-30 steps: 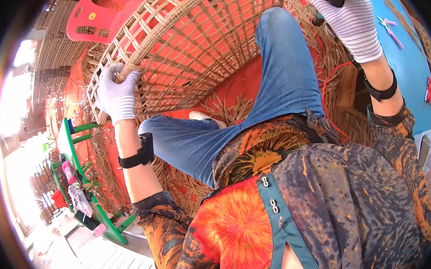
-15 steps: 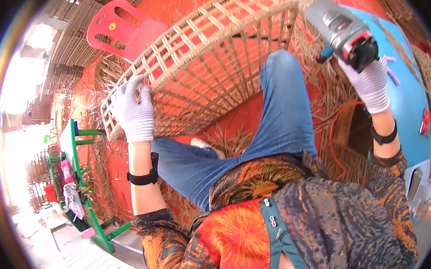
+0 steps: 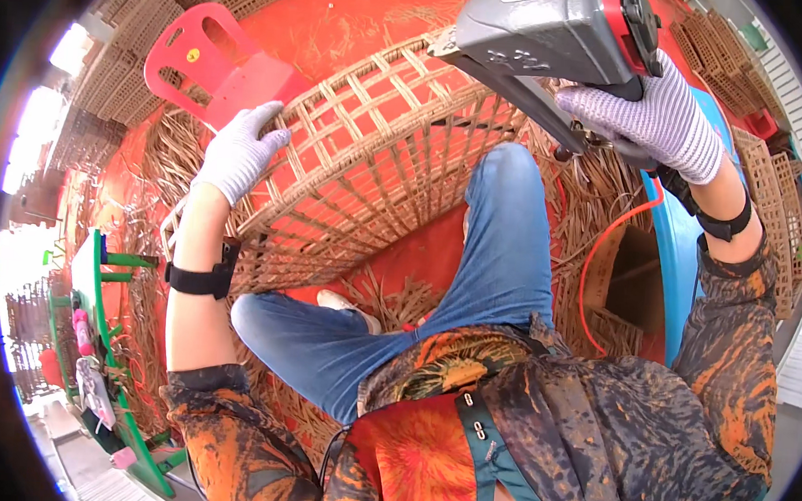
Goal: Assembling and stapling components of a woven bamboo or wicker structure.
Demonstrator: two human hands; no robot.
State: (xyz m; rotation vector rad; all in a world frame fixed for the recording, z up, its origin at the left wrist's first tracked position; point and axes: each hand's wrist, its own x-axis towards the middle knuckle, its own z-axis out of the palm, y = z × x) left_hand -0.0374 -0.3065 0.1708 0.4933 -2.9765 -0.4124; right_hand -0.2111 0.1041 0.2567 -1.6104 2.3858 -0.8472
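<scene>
The right hand [image 3: 648, 118] grips the nail gun [image 3: 543, 40], nose near the right end of the basket [image 3: 356, 157], which slants lengthwise toward the left hand [image 3: 238, 151], fingers open.

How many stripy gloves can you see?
2. One glove is on the left hand, by the basket. The other glove is on the right hand, which holds the grey tool. More could be hidden.
</scene>
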